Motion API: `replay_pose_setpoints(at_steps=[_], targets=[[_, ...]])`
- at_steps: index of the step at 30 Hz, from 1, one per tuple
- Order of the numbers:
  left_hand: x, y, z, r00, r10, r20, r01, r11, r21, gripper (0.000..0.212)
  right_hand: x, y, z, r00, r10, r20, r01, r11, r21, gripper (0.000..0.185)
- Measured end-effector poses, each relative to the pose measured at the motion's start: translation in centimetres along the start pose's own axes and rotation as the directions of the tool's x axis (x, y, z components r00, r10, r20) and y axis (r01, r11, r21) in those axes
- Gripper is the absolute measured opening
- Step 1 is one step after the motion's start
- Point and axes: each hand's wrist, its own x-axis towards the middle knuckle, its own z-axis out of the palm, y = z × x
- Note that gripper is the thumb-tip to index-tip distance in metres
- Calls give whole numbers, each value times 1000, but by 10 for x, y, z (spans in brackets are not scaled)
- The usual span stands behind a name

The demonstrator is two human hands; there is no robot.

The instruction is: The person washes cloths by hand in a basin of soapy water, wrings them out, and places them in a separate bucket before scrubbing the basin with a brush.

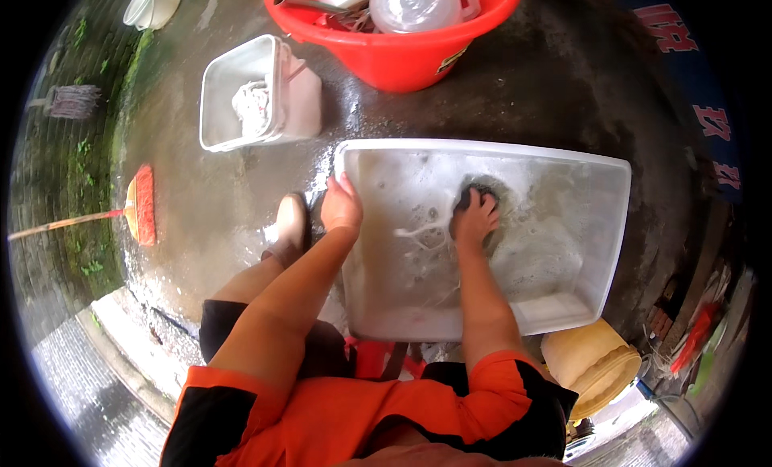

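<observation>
A white rectangular plastic tub (482, 145) stands tilted before me, with soapy streaks and foam across its inside. My left hand (342, 207) holds the tub's left edge; some of its fingers are hidden along the side. Inside the tub, right of its middle, my right hand (476, 218) presses a dark scrubbing pad (462, 201) against the wet surface. The fingers cover much of the pad, so its exact kind cannot be told.
Beyond the tub stands a red plastic basin (392, 63) holding a translucent lidded jug (407, 8) and utensils. A square white bucket (301, 99) contains a whitish cloth. A broom (143, 204) lies left; a yellowish bucket (588, 364) sits near my right. The concrete floor is wet.
</observation>
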Motion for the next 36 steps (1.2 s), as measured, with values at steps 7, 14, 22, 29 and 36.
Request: replay_pose_setpoints(at_steps=[7, 14, 22, 29, 36], targets=[[0, -2, -5, 999, 18, 35, -16, 999, -47, 45, 8, -120, -31, 949, -188, 252, -161, 400, 902, 33], [-1, 1, -6, 997, 37, 69, -29, 993, -111, 44, -3, -221, 22, 831, -123, 543, -463, 388, 797, 33], [0, -2, -12, 995, 16, 95, -1, 988, -156, 49, -37, -187, 58, 847, -193, 495, -192, 757, 625, 47], [6, -14, -5, 992, 62, 109, -34, 969, -244, 45, -14, -192, 18, 700, -409, 585, -457, 372, 808, 48], [35, -58, 22, 887, 70, 457, 410, 335, -848, 52, -12, -247, -80, 821, -554, 137, 377, 707, 598, 41]])
